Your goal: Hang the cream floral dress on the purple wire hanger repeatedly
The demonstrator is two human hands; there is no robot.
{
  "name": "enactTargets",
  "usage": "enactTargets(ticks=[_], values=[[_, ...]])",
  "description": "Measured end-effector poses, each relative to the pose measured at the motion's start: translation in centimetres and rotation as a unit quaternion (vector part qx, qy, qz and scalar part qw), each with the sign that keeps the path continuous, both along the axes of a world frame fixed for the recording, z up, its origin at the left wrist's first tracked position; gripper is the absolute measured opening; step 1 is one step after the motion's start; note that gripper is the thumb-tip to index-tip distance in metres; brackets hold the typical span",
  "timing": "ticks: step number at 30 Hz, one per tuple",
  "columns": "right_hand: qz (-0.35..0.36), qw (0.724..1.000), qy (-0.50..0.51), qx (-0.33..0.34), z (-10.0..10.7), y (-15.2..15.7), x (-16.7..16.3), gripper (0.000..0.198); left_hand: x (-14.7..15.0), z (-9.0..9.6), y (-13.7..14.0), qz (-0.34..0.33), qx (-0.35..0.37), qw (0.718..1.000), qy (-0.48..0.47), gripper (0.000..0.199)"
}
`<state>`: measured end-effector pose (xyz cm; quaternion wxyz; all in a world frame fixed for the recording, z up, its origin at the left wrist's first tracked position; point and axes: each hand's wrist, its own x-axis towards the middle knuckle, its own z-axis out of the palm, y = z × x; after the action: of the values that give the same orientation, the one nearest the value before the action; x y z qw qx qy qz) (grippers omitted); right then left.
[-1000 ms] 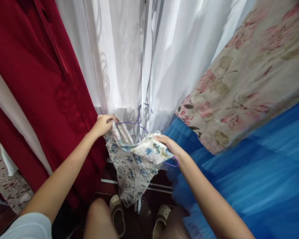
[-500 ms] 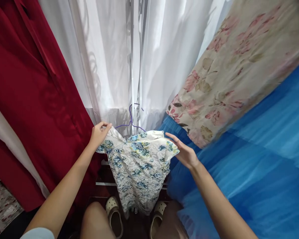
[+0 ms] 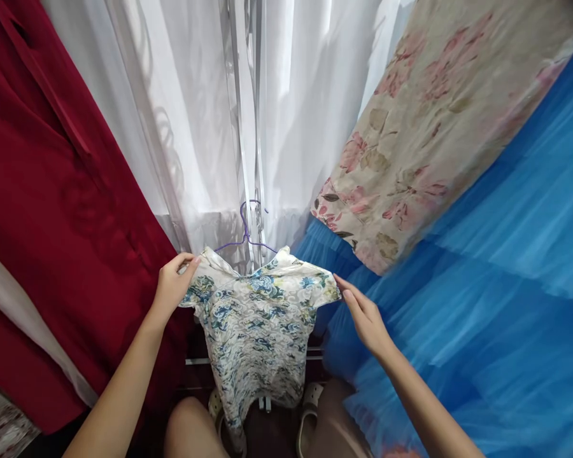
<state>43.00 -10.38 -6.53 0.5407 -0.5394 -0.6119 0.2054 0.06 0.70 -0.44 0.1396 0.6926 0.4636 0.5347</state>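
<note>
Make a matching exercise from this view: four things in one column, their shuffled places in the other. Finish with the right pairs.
Things
1. Thin purple hanger
2. White short-sleeved garment with blue floral print
3. Smooth deep-red hanging fabric
4. Sheer bright-blue ruffled fabric

Places
A. At the view's left side
B. Spread between the left hand and right hand
C. At the right, partly below cream fabric with pink flowers
D. Hook above the garment's neckline

Pairs: 1-D; 2-B; 3-A; 4-C

Cream clogs [image 3: 312, 394], small round holes across toes; bare forearms [image 3: 136, 372], bare knee [image 3: 193, 426].
</note>
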Motion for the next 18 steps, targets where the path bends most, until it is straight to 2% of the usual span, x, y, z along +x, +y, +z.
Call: enactTargets(ticks=[3, 6, 8, 11, 13, 15, 16, 17, 18], values=[[0.047, 0.999, 0.003, 0.003, 2.4, 1.1, -1.6, 0.046, 0.9, 0.8, -1.2, 0.018, 0.032, 0.999, 0.036, 0.024], [0.100, 0.992, 0.072, -0.006, 4.6, 2.3, -3.5, 0.036, 1.9, 2.7, -1.8, 0.064, 0.078, 0.990, 0.099, 0.022], [0.100, 0.985, 0.138, 0.012, 6.0, 2.9, -4.6, 0.039, 2.1, 4.4, -1.7, 0.087, 0.102, 0.982, 0.135, 0.022], [0.103, 0.976, 0.190, 0.041, 8.5, 3.1, -6.1, 0.037, 1.9, 6.0, -0.6, 0.122, 0.088, 0.974, 0.170, 0.022], [0.120, 0.978, 0.164, 0.052, 10.0, 2.3, -7.5, 0.037, 1.7, 5.6, 0.2, 0.145, 0.070, 0.974, 0.161, 0.019], [0.188, 0.978, 0.083, 0.048, 11.0, 0.7, -9.3, 0.039, 1.9, 3.9, 0.7, 0.154, 0.053, 0.981, 0.108, 0.013], [0.257, 0.965, 0.032, 0.034, 11.2, -0.4, -10.2, 0.039, 2.1, 2.7, 0.7, 0.149, 0.038, 0.986, 0.062, 0.013], [0.344, 0.939, -0.018, 0.015, 11.1, -1.7, -10.9, 0.040, 2.4, 1.4, 0.5, 0.139, 0.019, 0.990, 0.015, 0.014], [0.441, 0.895, -0.060, -0.011, 10.9, -2.9, -11.3, 0.043, 2.8, 0.1, 0.2, 0.127, -0.001, 0.992, -0.028, 0.015]])
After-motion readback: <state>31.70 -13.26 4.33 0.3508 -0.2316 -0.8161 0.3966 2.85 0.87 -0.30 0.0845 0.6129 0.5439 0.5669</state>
